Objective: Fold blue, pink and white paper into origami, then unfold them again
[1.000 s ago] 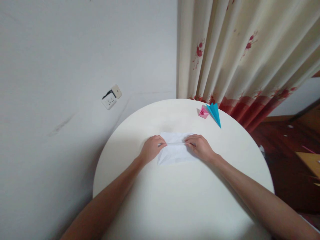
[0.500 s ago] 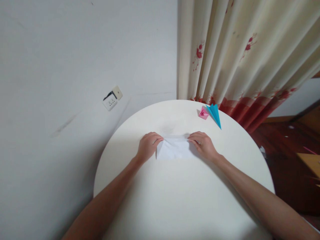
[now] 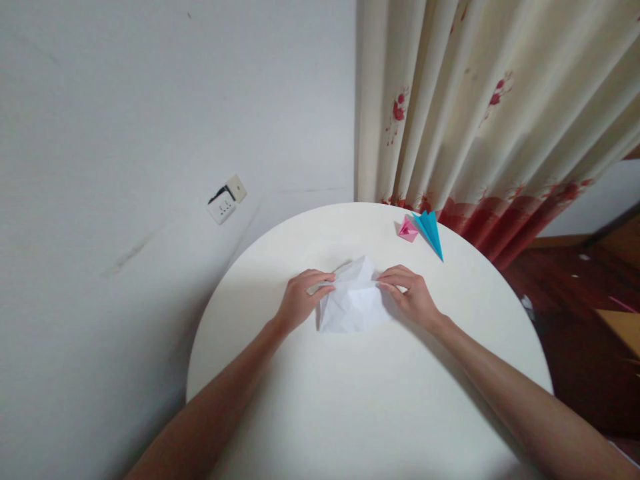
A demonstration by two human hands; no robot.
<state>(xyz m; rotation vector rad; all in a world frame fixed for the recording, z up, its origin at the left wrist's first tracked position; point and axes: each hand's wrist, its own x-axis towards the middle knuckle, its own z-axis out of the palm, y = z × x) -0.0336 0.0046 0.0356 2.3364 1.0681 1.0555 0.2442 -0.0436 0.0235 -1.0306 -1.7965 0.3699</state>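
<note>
We have a white paper [image 3: 353, 303] in the middle of the round table [image 3: 360, 400], and both our hands are on it. Our left hand [image 3: 299, 300] pinches the paper's left edge, fingers curled narrow around a thin fold that juts toward the wall. Our right hand [image 3: 413, 295] grips the right edge in the same way, fingertips pressed on the sheet. Between the two hands the far part of the paper rises in a creased peak, while the near part lies flat on the table (held from both sides like this, the sheet stays put and its middle is free to lift).

At the far rim of the table lie two folded pieces, a pink one [image 3: 407, 229] and a blue one [image 3: 429, 231], touching each other and well apart from the hands, likely set there to keep them out of the way. We see no box, tray or other container anywhere. Behind the table hang a curtain [image 3: 475, 113] and a wall socket [image 3: 226, 200].
</note>
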